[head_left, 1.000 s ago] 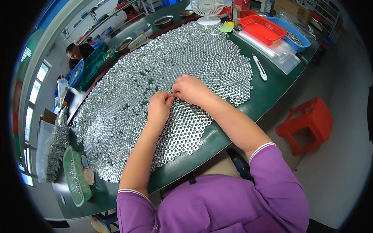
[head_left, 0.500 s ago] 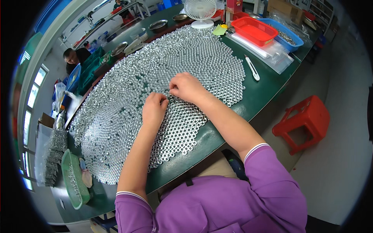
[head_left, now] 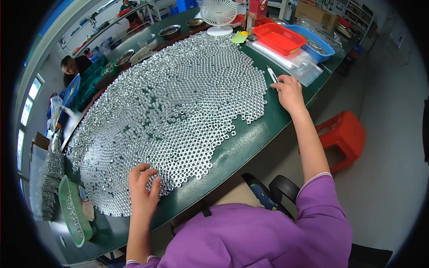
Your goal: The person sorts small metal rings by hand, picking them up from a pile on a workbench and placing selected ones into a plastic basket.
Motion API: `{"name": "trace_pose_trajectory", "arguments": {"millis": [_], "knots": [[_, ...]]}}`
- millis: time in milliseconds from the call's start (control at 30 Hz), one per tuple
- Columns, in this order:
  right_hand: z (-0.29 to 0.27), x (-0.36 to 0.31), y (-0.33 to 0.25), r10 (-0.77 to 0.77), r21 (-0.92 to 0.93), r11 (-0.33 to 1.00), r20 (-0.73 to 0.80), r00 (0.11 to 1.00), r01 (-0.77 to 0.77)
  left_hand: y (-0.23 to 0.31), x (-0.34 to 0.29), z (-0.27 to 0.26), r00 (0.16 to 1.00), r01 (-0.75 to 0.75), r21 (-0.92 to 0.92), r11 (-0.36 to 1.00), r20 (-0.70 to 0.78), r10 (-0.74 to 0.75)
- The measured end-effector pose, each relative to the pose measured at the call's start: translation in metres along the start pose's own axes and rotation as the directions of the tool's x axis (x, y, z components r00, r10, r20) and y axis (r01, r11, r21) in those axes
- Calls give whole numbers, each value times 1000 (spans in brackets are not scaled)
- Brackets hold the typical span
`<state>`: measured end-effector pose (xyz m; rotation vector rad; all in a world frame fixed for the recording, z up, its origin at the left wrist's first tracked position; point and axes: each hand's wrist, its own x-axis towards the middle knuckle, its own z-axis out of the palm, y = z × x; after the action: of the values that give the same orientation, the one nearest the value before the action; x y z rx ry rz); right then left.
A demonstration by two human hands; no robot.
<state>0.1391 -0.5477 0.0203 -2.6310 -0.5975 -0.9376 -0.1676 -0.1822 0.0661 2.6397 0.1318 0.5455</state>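
Small shiny metal nuts or ring-shaped pieces [head_left: 192, 143] cover much of the green table [head_left: 250, 138]. Toward me they lie in a single layer with their holes up; along the far left they are heaped loosely. My left hand [head_left: 144, 185] is over the near left part of the layer, fingers spread and nothing in them. At the table's right side, my right hand [head_left: 290, 94] has its thumb and fingers closed around the handle of a white utility knife [head_left: 271, 73]. The knife's far end shows, pointing away from me; the hand hides the rest.
A green basket [head_left: 62, 201] holds more metal pieces at the left. Beyond the layer stands a white fan [head_left: 219, 15]. A red tray [head_left: 254, 29], blue basket [head_left: 328, 54] and plastic bags [head_left: 308, 73] are at far right. A red stool [head_left: 353, 143] stands beside the table.
Both hands have left the middle of the metal pieces. My right hand has moved right to the utility knife; my left hand has come back toward me and opened. The view has shifted slightly.
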Motion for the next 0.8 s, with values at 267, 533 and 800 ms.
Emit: {"name": "trace_pose_trajectory", "arguments": {"millis": [267,533,800], "knots": [[-11,-15,-8,-150,-57,987,46,988,152,0,-20,-1,997,69,-58,996,-32,-71],[-95,-87,-21,-120,-78,989,104,987,129,-59,-51,-32,944,230,90,969,-262,-200],[-118,-51,-72,-7,149,989,116,993,-10,-121,-62,-83,878,390,173,905,-367,-308]]}}
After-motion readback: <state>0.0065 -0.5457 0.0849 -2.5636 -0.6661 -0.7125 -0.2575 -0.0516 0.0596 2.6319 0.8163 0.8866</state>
